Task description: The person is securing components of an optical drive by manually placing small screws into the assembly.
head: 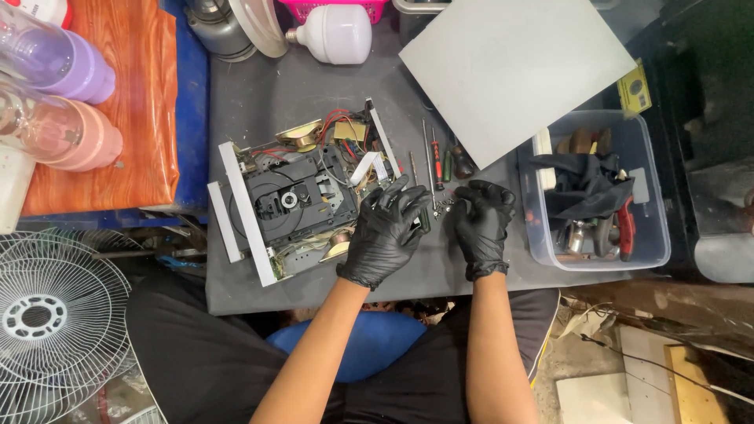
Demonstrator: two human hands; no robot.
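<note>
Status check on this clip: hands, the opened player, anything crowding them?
Left hand and right hand, black-gloved, pinching small metal parts. Opened black disc player beside left hand. Screwdrivers just beyond fingertips.

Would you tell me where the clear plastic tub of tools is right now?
In the head view, the plastic tub sits on the dark table's right edge, just right of the gloved right hand.

Bare grey worktop (259, 102) lies open along the near edge beside both gloved hands, and toward the far left corner. The opened disc player (294, 200) blocks the left side, the screwdrivers (436, 161) lie just beyond the fingers, the grey panel (514, 71) covers the far right, and the tool bin (597, 192) walls the right edge.
</note>
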